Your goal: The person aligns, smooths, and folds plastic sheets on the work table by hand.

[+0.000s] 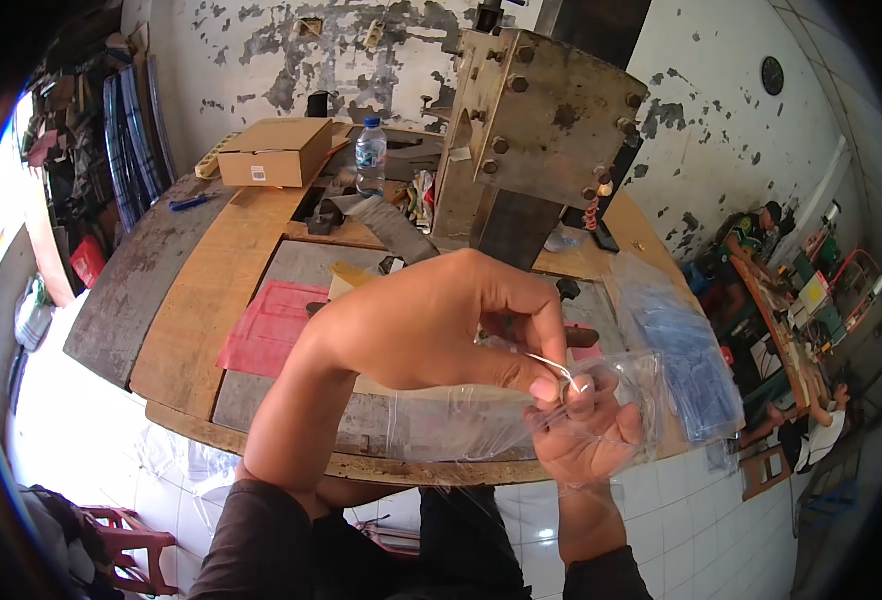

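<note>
My left hand [431,320] reaches across from the left, with its thumb and fingertips pinched on clear plastic film [481,425]. A thin white strand [551,364] runs by these fingertips. Palm up, my right hand [586,435] is just below and to the right, its curled fingers gripping the same film, which partly covers them. The two hands meet at the fingertips. Beneath my left forearm lies a red sheet [273,325] on the worktable. A stack of clear bluish plastic sheets [686,370] rests at the table's right edge.
A large metal press [551,110] stands at the back centre. Behind my left hand are a cardboard box [276,152], a water bottle [371,158] and a blue pen [189,202]. Two people [751,245] are at the far right, near another bench. A red stool [131,545] stands lower left.
</note>
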### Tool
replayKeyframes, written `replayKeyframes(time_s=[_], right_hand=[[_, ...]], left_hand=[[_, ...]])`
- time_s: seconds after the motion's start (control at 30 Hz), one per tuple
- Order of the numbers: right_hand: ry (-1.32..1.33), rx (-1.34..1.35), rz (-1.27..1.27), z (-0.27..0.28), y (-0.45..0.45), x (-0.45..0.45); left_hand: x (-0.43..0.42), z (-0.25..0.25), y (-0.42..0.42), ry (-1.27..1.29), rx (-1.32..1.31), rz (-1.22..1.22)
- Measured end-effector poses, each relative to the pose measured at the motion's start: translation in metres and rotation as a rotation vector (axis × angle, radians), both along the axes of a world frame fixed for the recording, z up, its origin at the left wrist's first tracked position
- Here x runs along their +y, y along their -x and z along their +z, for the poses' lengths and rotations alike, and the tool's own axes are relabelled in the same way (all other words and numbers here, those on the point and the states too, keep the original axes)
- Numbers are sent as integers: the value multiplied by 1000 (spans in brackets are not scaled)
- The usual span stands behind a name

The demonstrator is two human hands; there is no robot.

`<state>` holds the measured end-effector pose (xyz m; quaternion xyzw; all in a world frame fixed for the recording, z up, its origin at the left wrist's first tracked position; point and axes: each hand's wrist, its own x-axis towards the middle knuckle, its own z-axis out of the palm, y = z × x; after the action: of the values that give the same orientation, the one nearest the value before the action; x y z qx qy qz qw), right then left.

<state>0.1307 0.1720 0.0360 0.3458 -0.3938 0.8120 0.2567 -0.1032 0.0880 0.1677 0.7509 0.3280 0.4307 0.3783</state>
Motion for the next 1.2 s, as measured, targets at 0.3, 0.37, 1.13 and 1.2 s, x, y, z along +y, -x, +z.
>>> replayKeyframes(time_s=[0.3, 0.37, 1.13, 1.2], right_hand=[[-240, -90, -260, 6, -15, 9], [-215, -71, -289, 2, -14, 8], [-448, -45, -672, 10, -18, 8], [-433, -96, -640, 11, -21, 7]], left_hand=[[2, -2, 8, -451, 43, 152], [2, -2, 7, -324, 25, 194], [-2, -4, -10, -409, 85, 256], [-7, -1, -14, -367, 71, 234]])
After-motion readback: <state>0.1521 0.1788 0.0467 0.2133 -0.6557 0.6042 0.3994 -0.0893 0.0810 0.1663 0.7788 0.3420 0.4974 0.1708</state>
